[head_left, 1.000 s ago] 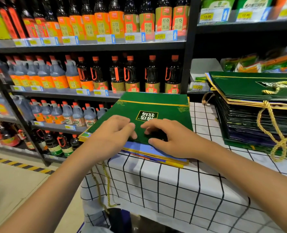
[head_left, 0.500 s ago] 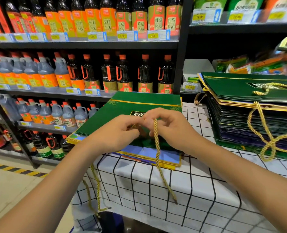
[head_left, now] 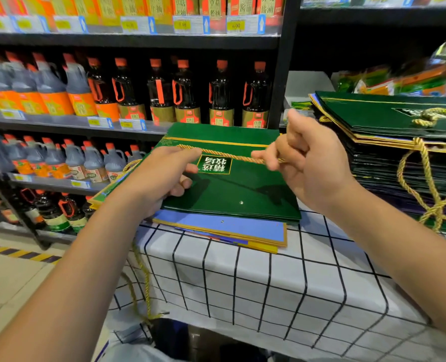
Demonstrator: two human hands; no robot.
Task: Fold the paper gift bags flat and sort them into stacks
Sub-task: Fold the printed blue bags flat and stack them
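— Gold cord (head_left: 232, 154), that's what the person has: it's pulled in a line between both hands, just above the green gift bag (head_left: 229, 184).

— And the bag itself?

— It lies flat on top of a small stack (head_left: 224, 228) of blue and yellow-edged bags on the counter (head_left: 255, 283), which has a white cloth with a black grid. Its label faces up, right under the cord.

— How are the hands holding?

— The left hand (head_left: 161, 178) sits over the green bag's left edge, fingers (head_left: 190, 168) curled round the cord's left end, lower ones touching the bag's face. The right hand (head_left: 310, 163) is raised over the bag's right side, thumb and forefinger pinching the cord, the other fingers folded in.

— Anything else near that bag?

— To its right, on the same counter, a much taller stack of dark green bags (head_left: 399, 142) with gold rope handles (head_left: 430, 189) hanging down its front. Behind the bag, shelves of dark sauce bottles (head_left: 182, 92) with orange caps; to its left, lower down, grey jugs (head_left: 91, 158). Another gold cord (head_left: 141, 280) hangs off the counter's edge below the bag's left corner.
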